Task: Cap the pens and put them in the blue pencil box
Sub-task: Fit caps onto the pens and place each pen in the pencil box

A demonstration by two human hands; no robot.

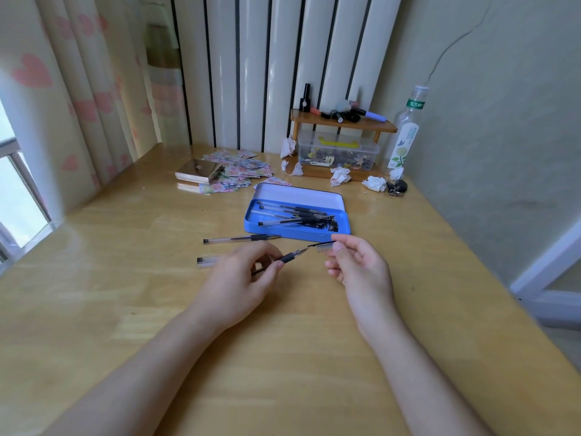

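The blue pencil box [283, 231] lies open on the wooden desk, its lid tipped back, with several capped black pens [295, 215] inside. My left hand [239, 278] grips an uncapped clear pen [290, 257] by its black grip, tip pointing right. My right hand [358, 265] pinches a clear pen cap [322, 245] just right of that tip, a small gap between them. Another uncapped pen [240, 239] lies on the desk in front of the box. The clear back end of the held pen [206, 260] shows left of my left hand.
Behind the box lie a pile of stickers [242, 171], a shiny compact case [198, 173] and crumpled tissues [341, 176]. A wooden shelf [342, 122] with cosmetics stands over a clear plastic bin [338, 154]. A bottle [404, 133] and keys [397, 186] sit at the right wall.
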